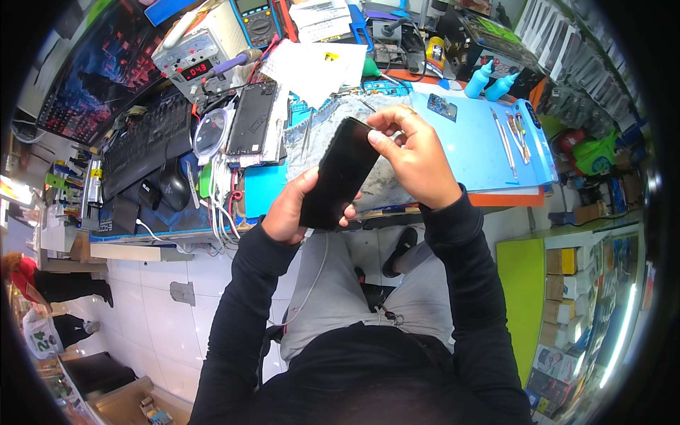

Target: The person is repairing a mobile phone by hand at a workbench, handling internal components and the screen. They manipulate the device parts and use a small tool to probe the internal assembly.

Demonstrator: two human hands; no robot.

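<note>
head view: black phone [340, 177], screen side up and dark, slanted, raised just above the near edge of the workbench. left hand [287, 209] closed round its lower part, thumb along the left edge, fingertips showing past the right edge. right hand [423, 159] at the phone's upper right corner, thumb and forefinger narrowly spaced; cannot tell whether they pinch it. white cable [325, 262] at the phone's lower end, looping down below the grip over grey trousers [312, 290].

beyond the phone, a worn grey mat [386, 188]. left of the grip, a second phone [253, 118] lying flat; beside it a clear round spool [210, 131]. farther left, mouse [173, 185] and black keyboard [145, 145].

right of the grip, a light blue mat [467, 152] bearing a dark flat part [443, 107] and slim hand tools [504, 142]. past its far edge, two blue bottles [479, 79]. ahead of the grip, white paper [312, 71]; farther off to its left, a power supply [191, 67] with red digits, and a multimeter [258, 25].
</note>
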